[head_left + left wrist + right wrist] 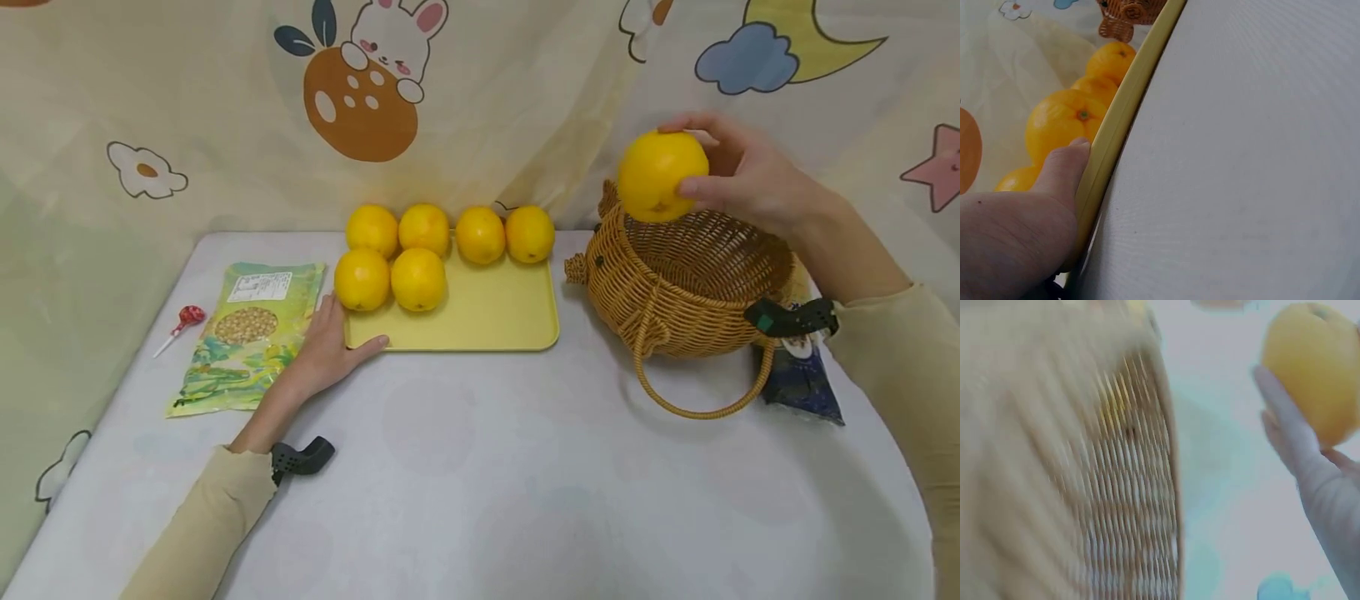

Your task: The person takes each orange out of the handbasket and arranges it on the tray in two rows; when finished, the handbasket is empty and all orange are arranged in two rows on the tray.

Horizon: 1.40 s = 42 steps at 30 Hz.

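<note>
My right hand (765,183) holds an orange (656,177) between thumb and fingers, raised over the rim of a pig-shaped wicker basket (675,312). In the right wrist view this orange (1313,369) is beside the basket's woven wall (1135,500), which is blurred. At the front left corner of a shallow yellow tray (495,317) rests my left hand (326,350), fingers straight along its left side. Its thumb (1063,170) lies on the tray rim (1107,144) in the left wrist view. Several oranges (418,279) sit on the tray, toward the back and left.
Left of the tray lies a green and yellow bag (246,325) with a see-through window, and a red lollipop (191,315) beside it. A dark blue packet (802,383) is partly hidden behind the basket, whose loop handle (701,415) hangs forward. Printed cloth (525,108) stands behind the table.
</note>
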Each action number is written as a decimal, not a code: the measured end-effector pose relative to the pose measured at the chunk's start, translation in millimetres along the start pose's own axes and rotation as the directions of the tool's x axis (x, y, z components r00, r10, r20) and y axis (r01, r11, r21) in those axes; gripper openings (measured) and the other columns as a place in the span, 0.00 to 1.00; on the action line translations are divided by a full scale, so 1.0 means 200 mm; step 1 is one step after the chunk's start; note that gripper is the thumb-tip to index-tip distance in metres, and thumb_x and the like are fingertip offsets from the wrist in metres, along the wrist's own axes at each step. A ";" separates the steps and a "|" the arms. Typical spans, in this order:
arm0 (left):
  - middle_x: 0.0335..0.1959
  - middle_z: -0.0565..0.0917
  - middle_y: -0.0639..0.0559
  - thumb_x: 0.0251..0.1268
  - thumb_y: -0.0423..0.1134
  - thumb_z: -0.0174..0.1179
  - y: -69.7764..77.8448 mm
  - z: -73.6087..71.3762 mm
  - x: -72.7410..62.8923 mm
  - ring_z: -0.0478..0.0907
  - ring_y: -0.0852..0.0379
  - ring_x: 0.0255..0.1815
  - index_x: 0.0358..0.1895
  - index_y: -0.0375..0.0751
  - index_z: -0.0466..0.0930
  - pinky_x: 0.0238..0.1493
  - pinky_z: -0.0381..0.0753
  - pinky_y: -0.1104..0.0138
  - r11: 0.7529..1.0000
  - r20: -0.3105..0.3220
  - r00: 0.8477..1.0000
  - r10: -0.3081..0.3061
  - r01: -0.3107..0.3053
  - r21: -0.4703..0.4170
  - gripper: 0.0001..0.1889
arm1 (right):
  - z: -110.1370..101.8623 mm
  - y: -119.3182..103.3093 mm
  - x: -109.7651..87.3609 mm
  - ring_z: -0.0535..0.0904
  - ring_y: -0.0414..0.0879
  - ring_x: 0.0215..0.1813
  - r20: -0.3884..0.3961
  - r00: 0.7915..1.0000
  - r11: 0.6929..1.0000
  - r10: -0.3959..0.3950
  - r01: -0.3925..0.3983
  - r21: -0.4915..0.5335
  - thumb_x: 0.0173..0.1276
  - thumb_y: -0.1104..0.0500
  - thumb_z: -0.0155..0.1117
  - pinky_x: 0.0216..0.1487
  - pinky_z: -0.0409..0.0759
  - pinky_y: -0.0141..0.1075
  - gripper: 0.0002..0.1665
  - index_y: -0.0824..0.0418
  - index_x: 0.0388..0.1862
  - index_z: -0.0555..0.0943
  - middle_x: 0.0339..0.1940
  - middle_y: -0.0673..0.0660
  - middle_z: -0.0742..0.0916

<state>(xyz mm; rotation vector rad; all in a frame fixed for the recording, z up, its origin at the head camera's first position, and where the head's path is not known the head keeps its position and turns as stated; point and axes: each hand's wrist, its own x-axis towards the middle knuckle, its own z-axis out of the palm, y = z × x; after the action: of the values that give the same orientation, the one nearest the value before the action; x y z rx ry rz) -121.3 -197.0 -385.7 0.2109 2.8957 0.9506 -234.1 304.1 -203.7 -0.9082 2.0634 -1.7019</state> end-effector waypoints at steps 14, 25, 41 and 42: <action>0.77 0.46 0.34 0.62 0.61 0.60 0.00 0.01 0.01 0.48 0.38 0.74 0.78 0.40 0.29 0.75 0.48 0.41 1.000 -0.038 0.999 0.020 -0.020 -0.001 0.56 | 0.56 -0.06 0.12 0.74 0.51 0.58 -0.066 0.998 0.999 0.017 -0.020 -0.037 0.60 0.72 0.64 0.52 0.81 0.29 0.41 0.56 0.70 0.62 0.67 0.56 0.71; 0.80 0.33 0.37 0.63 0.63 0.57 0.02 -0.01 0.01 0.31 0.37 0.80 0.77 0.40 0.25 0.77 0.39 0.40 1.000 0.006 1.000 -0.022 0.022 -0.001 0.58 | 0.89 0.01 0.22 0.75 0.52 0.64 -0.134 0.986 0.994 0.097 -0.103 -0.038 0.59 0.61 0.72 0.57 0.80 0.44 0.46 0.40 0.73 0.63 0.73 0.46 0.66; 0.79 0.42 0.34 0.62 0.62 0.59 0.02 0.00 0.00 0.42 0.36 0.78 0.78 0.39 0.27 0.76 0.44 0.40 1.000 -0.003 1.000 -0.012 0.012 -0.002 0.57 | 1.07 0.42 0.39 0.68 0.55 0.67 -0.315 0.905 0.909 0.286 -0.360 -0.211 0.54 0.51 0.76 0.68 0.71 0.50 0.54 0.60 0.73 0.55 0.73 0.61 0.65; 0.79 0.41 0.34 0.62 0.62 0.59 0.01 0.00 0.00 0.41 0.36 0.79 0.78 0.39 0.27 0.76 0.43 0.40 1.000 -0.001 1.000 -0.012 0.012 -0.003 0.57 | 1.07 0.44 0.39 0.67 0.56 0.67 -0.326 0.903 0.901 0.281 -0.365 -0.234 0.54 0.51 0.76 0.69 0.69 0.50 0.55 0.61 0.73 0.55 0.72 0.62 0.65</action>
<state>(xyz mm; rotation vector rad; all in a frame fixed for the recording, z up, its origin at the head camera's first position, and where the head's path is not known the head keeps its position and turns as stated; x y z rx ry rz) -120.8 -194.8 -383.9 0.1921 2.8925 0.9537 -187.2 98.5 -328.3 -0.3638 2.5349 -1.4394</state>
